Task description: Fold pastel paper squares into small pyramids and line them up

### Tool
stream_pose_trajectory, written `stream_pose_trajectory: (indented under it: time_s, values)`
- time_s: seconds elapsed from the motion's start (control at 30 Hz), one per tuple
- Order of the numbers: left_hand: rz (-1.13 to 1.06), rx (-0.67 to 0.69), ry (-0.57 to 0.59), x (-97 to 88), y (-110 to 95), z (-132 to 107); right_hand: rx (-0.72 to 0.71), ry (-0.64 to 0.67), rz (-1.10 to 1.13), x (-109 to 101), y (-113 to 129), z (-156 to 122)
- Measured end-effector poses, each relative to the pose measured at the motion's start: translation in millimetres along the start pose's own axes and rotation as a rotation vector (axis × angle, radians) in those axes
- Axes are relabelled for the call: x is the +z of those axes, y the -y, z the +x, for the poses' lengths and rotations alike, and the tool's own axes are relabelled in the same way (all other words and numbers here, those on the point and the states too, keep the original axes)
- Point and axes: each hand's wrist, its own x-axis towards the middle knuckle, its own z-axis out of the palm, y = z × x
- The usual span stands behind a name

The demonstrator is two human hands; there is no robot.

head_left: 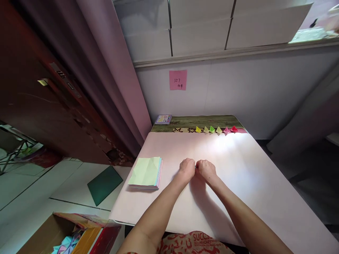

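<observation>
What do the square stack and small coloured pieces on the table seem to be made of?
Square stack: probably matte paper; thin layered edges, faint creases on top.
Small coloured pieces: perhaps folded paper, judging by sharp points; finish unclear.

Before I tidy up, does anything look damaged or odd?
The door at left looks damaged, with a dark, ragged patch near its bottom. A flat green piece lies askew on the floor.

Small teal piece (195, 167), mostly hidden, pinched between the two hands (187, 167) (207, 170).
</observation>
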Motion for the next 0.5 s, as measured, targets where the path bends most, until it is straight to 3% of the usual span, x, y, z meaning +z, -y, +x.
stream_pose_trajectory:
  time_s: [0.2,0.5]
  values:
    - [0.059,0.055,0.088,-10.2,3,-1,0.044,0.11,-0.064,-8,14,7]
    - [0.081,0.13,0.128,-17.5,13,-3,-0.017,0.144,-0.105,-11,16,14]
